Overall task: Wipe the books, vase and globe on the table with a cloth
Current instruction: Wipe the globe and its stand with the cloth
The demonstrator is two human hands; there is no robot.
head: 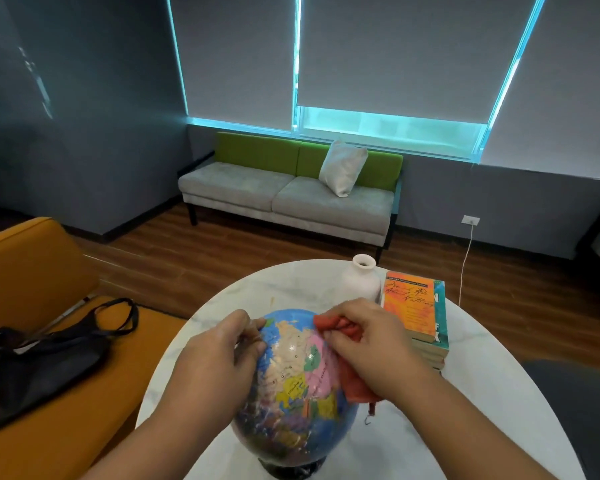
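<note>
A colourful globe [297, 393] on a black base stands at the near middle of the round white marble table [499, 410]. My left hand [219, 355] grips the globe's upper left side with curled fingers. My right hand [368, 344] holds a bunched red cloth [352, 382] against the globe's upper right side. A white vase [361, 282] stands upright at the table's far side. Right of it lies a stack of books [420, 317] with an orange cover on top.
An orange seat [32, 271] at the left carries a black bag [42, 355]. A grey and green sofa [288, 195] with a white cushion [342, 168] stands by the far window. A white cable [465, 265] hangs from a wall socket. A dark chair [575, 403] sits at the right.
</note>
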